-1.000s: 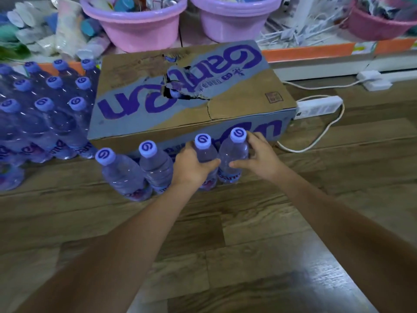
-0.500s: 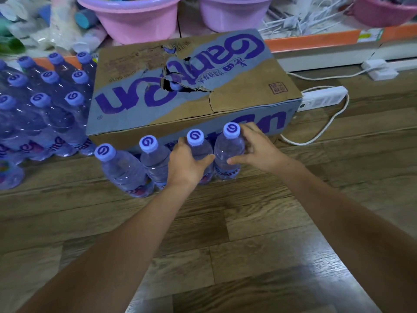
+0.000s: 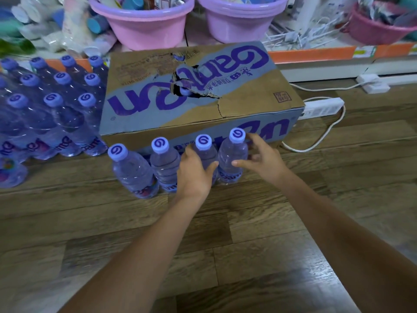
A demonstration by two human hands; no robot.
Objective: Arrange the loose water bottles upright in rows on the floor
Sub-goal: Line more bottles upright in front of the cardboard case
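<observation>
Several clear water bottles with purple caps stand upright in a row on the wooden floor, against the front of a cardboard box (image 3: 248, 105). My left hand (image 3: 195, 175) is wrapped around the third bottle (image 3: 204, 144) of that row. The rightmost bottle (image 3: 232, 157) stands free. My right hand (image 3: 262, 161) hovers just right of it with fingers spread and blurred, holding nothing. The leftmost bottle (image 3: 133, 170) and the second bottle (image 3: 164, 163) stand untouched.
A wrapped pack of bottles (image 3: 45, 118) stands left of the box. The box top is torn open. A white power strip (image 3: 322, 108) and cable lie to the right. Pink and purple basins (image 3: 144, 30) sit on a low shelf behind.
My right hand has let go of the rightmost bottle and opened its fingers. My left hand stays on the third bottle. The view has shifted slightly.
</observation>
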